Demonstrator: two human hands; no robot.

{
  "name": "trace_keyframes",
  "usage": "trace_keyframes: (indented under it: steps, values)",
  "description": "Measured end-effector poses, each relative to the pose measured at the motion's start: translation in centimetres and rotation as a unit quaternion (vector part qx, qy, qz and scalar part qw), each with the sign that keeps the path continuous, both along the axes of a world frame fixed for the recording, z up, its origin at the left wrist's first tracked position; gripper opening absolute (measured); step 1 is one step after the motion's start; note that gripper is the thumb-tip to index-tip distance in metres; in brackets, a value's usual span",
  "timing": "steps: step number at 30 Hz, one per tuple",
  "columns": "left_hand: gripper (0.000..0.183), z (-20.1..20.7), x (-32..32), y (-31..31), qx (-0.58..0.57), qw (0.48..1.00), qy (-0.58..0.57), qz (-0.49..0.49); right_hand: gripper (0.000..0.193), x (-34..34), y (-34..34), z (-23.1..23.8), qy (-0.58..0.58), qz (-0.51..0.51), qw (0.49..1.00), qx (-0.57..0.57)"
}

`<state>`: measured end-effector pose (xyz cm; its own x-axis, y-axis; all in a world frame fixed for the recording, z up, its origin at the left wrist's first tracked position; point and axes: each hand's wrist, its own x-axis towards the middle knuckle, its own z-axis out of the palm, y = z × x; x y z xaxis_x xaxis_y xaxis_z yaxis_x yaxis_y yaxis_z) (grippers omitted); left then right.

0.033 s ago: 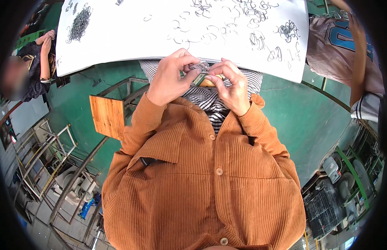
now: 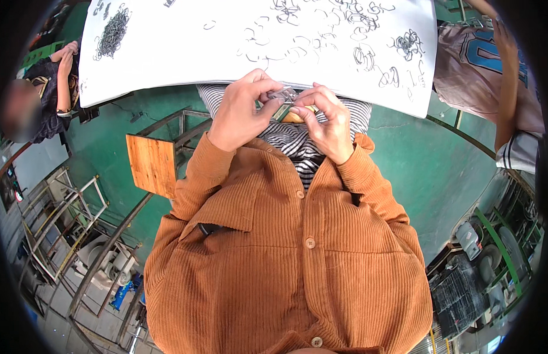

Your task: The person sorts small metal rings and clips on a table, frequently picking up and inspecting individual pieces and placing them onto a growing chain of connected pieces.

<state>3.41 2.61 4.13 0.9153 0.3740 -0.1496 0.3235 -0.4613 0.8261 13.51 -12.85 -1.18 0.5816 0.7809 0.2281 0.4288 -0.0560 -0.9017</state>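
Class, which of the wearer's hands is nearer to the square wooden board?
The left. The left hand is above and to the right of the wooden board in the picture; the right hand is farther right, past the left.

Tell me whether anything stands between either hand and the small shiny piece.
Nothing visible does: the left hand and right hand hold the small shiny piece between them, by the near edge of the white table. The hands partly hide it.

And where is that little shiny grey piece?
In the head view's upper middle, the shiny grey piece is between the left hand and right hand, near the edge of the white table.
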Motion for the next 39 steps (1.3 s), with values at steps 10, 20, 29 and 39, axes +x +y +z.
trace_keyframes:
  steps: [10,20,29,39]
  values:
    - [0.017,-0.1,-0.4,-1.9,0.042,0.997,-0.055,0.017,0.012,-0.7,-0.6,-1.2,0.0,-0.028,0.999,-0.037]
    - [0.014,1.6,-1.0,-3.3,0.062,0.994,-0.077,0.039,0.01,13.1,4.3,-7.0,-0.155,-0.217,0.958,-0.103]
    - [0.012,-1.1,-1.9,-3.1,-0.046,0.994,-0.071,0.064,0.009,21.7,8.3,-19.7,-0.455,-0.112,0.849,-0.244]
    - [0.018,-5.9,-3.7,-2.4,-0.189,0.965,-0.058,0.175,0.011,5.1,1.9,-0.5,0.329,0.071,0.935,-0.109]
